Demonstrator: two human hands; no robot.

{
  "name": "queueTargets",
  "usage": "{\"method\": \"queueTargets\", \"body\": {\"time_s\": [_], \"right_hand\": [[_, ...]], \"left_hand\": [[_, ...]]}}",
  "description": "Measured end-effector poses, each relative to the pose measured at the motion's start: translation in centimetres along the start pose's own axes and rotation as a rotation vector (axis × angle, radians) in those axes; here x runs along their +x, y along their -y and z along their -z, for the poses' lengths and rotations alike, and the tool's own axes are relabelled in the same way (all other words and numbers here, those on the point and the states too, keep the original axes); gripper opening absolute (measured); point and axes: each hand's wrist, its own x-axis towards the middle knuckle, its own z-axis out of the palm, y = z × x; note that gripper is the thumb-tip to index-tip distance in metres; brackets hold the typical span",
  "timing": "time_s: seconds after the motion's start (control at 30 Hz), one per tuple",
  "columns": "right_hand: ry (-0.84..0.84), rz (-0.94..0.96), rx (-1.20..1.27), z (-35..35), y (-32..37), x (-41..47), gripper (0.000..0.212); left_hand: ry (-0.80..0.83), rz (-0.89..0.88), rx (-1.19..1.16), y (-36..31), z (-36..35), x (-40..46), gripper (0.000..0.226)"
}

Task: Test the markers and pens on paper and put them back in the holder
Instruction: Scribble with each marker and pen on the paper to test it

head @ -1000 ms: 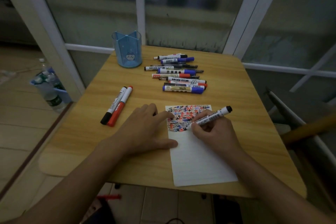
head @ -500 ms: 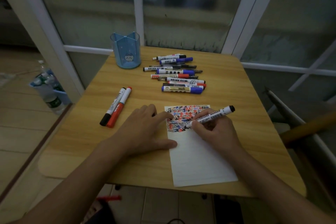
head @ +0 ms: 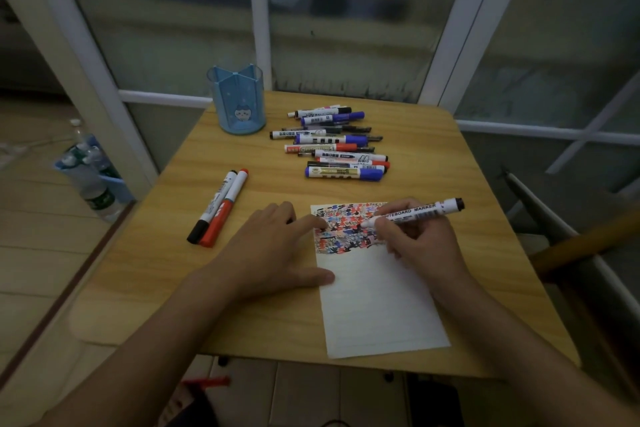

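While its tip rests on the scribbled patch, the white whiteboard marker with a dark end (head: 412, 213) lies slanted in the right hand (head: 420, 243), whose fingers (head: 389, 229) pinch the barrel near the writing end. Red, blue and black marks crowd the top of the white sheet of paper (head: 377, 302), and the lower part is blank. The sheet lies on the light wooden counter (head: 166, 270), its near edge close to the counter's front. The left hand (head: 273, 250) lies flat beside the sheet, fingers (head: 311, 224) spread, the forefinger touching the scribbled corner and the thumb resting on the paper's left edge.

To the left of that hand, a black-capped white marker (head: 214, 206) and a red marker with a white upper barrel (head: 227, 208) lie side by side, touching. Beyond the paper, a loose row of capped markers and pens in blue, red and black (head: 336, 146) lies on the counter. At the far left corner stands the translucent blue plastic holder with inner dividers and a small cartoon face (head: 237, 104), upright. On the floor to the left, clear plastic bottles (head: 90, 177) stand together.
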Motion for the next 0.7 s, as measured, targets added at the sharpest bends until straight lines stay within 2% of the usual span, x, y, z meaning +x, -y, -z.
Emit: {"method": "queueTargets", "body": {"time_s": [0.13,0.23,0.3,0.43,0.6,0.7], "right_hand": [[0.002,-0.028,0.008,0.3,0.4,0.2,0.011],[0.028,-0.036,0.073,0.4,0.8,0.3,0.011],[0.043,-0.059,0.133,0.3,1.1,0.4,0.010],[0.043,-0.113,0.230,0.2,1.5,0.6,0.015],[0.058,-0.088,0.250,0.2,1.7,0.8,0.004],[0.095,-0.043,0.210,0.2,1.6,0.7,0.003]], "left_hand": [[-0.022,0.018,-0.100,-0.1,0.2,0.0,0.085],[-0.189,0.016,-0.286,-0.2,0.4,-0.1,0.058],[-0.259,0.008,-0.373,-0.2,0.6,-0.2,0.048],[-0.295,-0.010,-0.376,-0.8,1.0,-0.1,0.057],[-0.314,-0.022,-0.411,-0.9,1.0,0.1,0.073],[-0.370,-0.045,-0.416,-1.0,0.9,0.2,0.062]]}}
